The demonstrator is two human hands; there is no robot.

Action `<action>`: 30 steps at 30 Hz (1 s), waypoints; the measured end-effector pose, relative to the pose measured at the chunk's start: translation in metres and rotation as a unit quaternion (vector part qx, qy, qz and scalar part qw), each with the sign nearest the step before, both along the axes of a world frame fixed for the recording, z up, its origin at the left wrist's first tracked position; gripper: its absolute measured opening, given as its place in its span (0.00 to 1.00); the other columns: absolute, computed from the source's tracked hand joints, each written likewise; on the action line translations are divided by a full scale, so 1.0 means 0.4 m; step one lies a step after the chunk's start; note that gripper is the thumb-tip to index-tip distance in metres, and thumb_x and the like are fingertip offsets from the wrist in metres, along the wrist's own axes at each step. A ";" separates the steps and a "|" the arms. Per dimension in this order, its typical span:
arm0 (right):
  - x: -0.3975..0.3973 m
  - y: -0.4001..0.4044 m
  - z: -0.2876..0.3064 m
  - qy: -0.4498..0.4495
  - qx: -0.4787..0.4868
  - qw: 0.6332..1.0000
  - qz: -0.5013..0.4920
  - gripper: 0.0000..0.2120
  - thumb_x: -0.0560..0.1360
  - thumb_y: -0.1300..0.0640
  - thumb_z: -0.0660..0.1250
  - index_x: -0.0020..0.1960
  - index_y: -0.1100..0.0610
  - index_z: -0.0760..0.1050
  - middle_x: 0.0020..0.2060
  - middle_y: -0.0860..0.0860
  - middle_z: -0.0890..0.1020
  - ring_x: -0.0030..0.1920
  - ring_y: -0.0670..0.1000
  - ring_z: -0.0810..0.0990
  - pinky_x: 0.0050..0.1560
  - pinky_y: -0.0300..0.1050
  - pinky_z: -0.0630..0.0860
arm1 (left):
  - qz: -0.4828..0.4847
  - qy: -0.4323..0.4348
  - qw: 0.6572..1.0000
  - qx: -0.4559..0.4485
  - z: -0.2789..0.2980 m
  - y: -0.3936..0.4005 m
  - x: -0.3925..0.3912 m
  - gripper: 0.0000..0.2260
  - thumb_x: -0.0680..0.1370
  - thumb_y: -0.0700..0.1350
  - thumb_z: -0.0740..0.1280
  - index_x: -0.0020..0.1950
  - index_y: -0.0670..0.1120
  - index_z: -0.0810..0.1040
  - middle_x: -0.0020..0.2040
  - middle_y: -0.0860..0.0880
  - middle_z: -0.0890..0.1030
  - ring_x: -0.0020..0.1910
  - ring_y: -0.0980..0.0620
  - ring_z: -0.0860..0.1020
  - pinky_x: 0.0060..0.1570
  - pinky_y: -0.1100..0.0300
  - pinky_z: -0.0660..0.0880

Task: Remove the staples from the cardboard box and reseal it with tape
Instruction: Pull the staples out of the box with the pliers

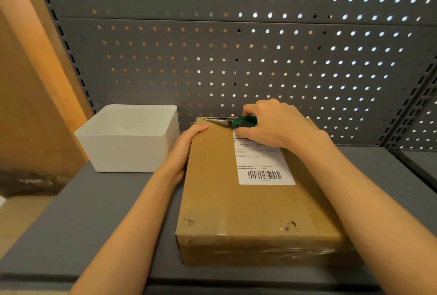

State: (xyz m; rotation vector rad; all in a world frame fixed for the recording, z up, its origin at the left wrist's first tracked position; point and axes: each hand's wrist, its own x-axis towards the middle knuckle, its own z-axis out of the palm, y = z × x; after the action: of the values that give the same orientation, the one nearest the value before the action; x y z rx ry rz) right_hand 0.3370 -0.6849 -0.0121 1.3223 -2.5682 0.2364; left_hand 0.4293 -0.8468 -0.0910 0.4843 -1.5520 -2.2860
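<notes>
A flat brown cardboard box (224, 200) lies on the grey shelf, with a white barcode label (262, 164) on its top and clear tape over its near edge. Torn holes mark the top near the front corners. My left hand (186, 145) grips the box's left side near the far corner, thumb on top. My right hand (274, 124) holds green-handled needle-nose pliers (229, 121) flat over the far edge. The pliers' metal tips point left at the far left corner of the box.
A white open plastic bin (130, 138) stands left of the box, close to my left hand. Behind is a grey pegboard wall (236, 58). A wooden panel (35, 105) rises at the left. The grey shelf (94, 223) extends to its front edge below.
</notes>
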 end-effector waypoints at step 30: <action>-0.009 0.022 0.000 -0.060 -0.009 0.998 -0.020 0.17 0.70 0.38 0.64 0.49 0.50 0.76 0.43 0.49 0.78 0.44 0.55 0.75 0.40 0.45 0.65 | -0.023 0.006 0.999 -0.033 -0.015 0.002 0.008 0.10 0.77 0.49 0.62 0.39 0.49 0.78 0.28 0.54 0.81 0.28 0.58 0.80 0.26 0.68 0.73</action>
State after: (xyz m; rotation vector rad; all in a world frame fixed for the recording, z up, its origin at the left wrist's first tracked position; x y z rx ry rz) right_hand 0.3335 -0.6760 -0.0121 1.2856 -2.6825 0.3410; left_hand 0.4325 -0.8462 -0.0969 0.4203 -1.6418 -2.2592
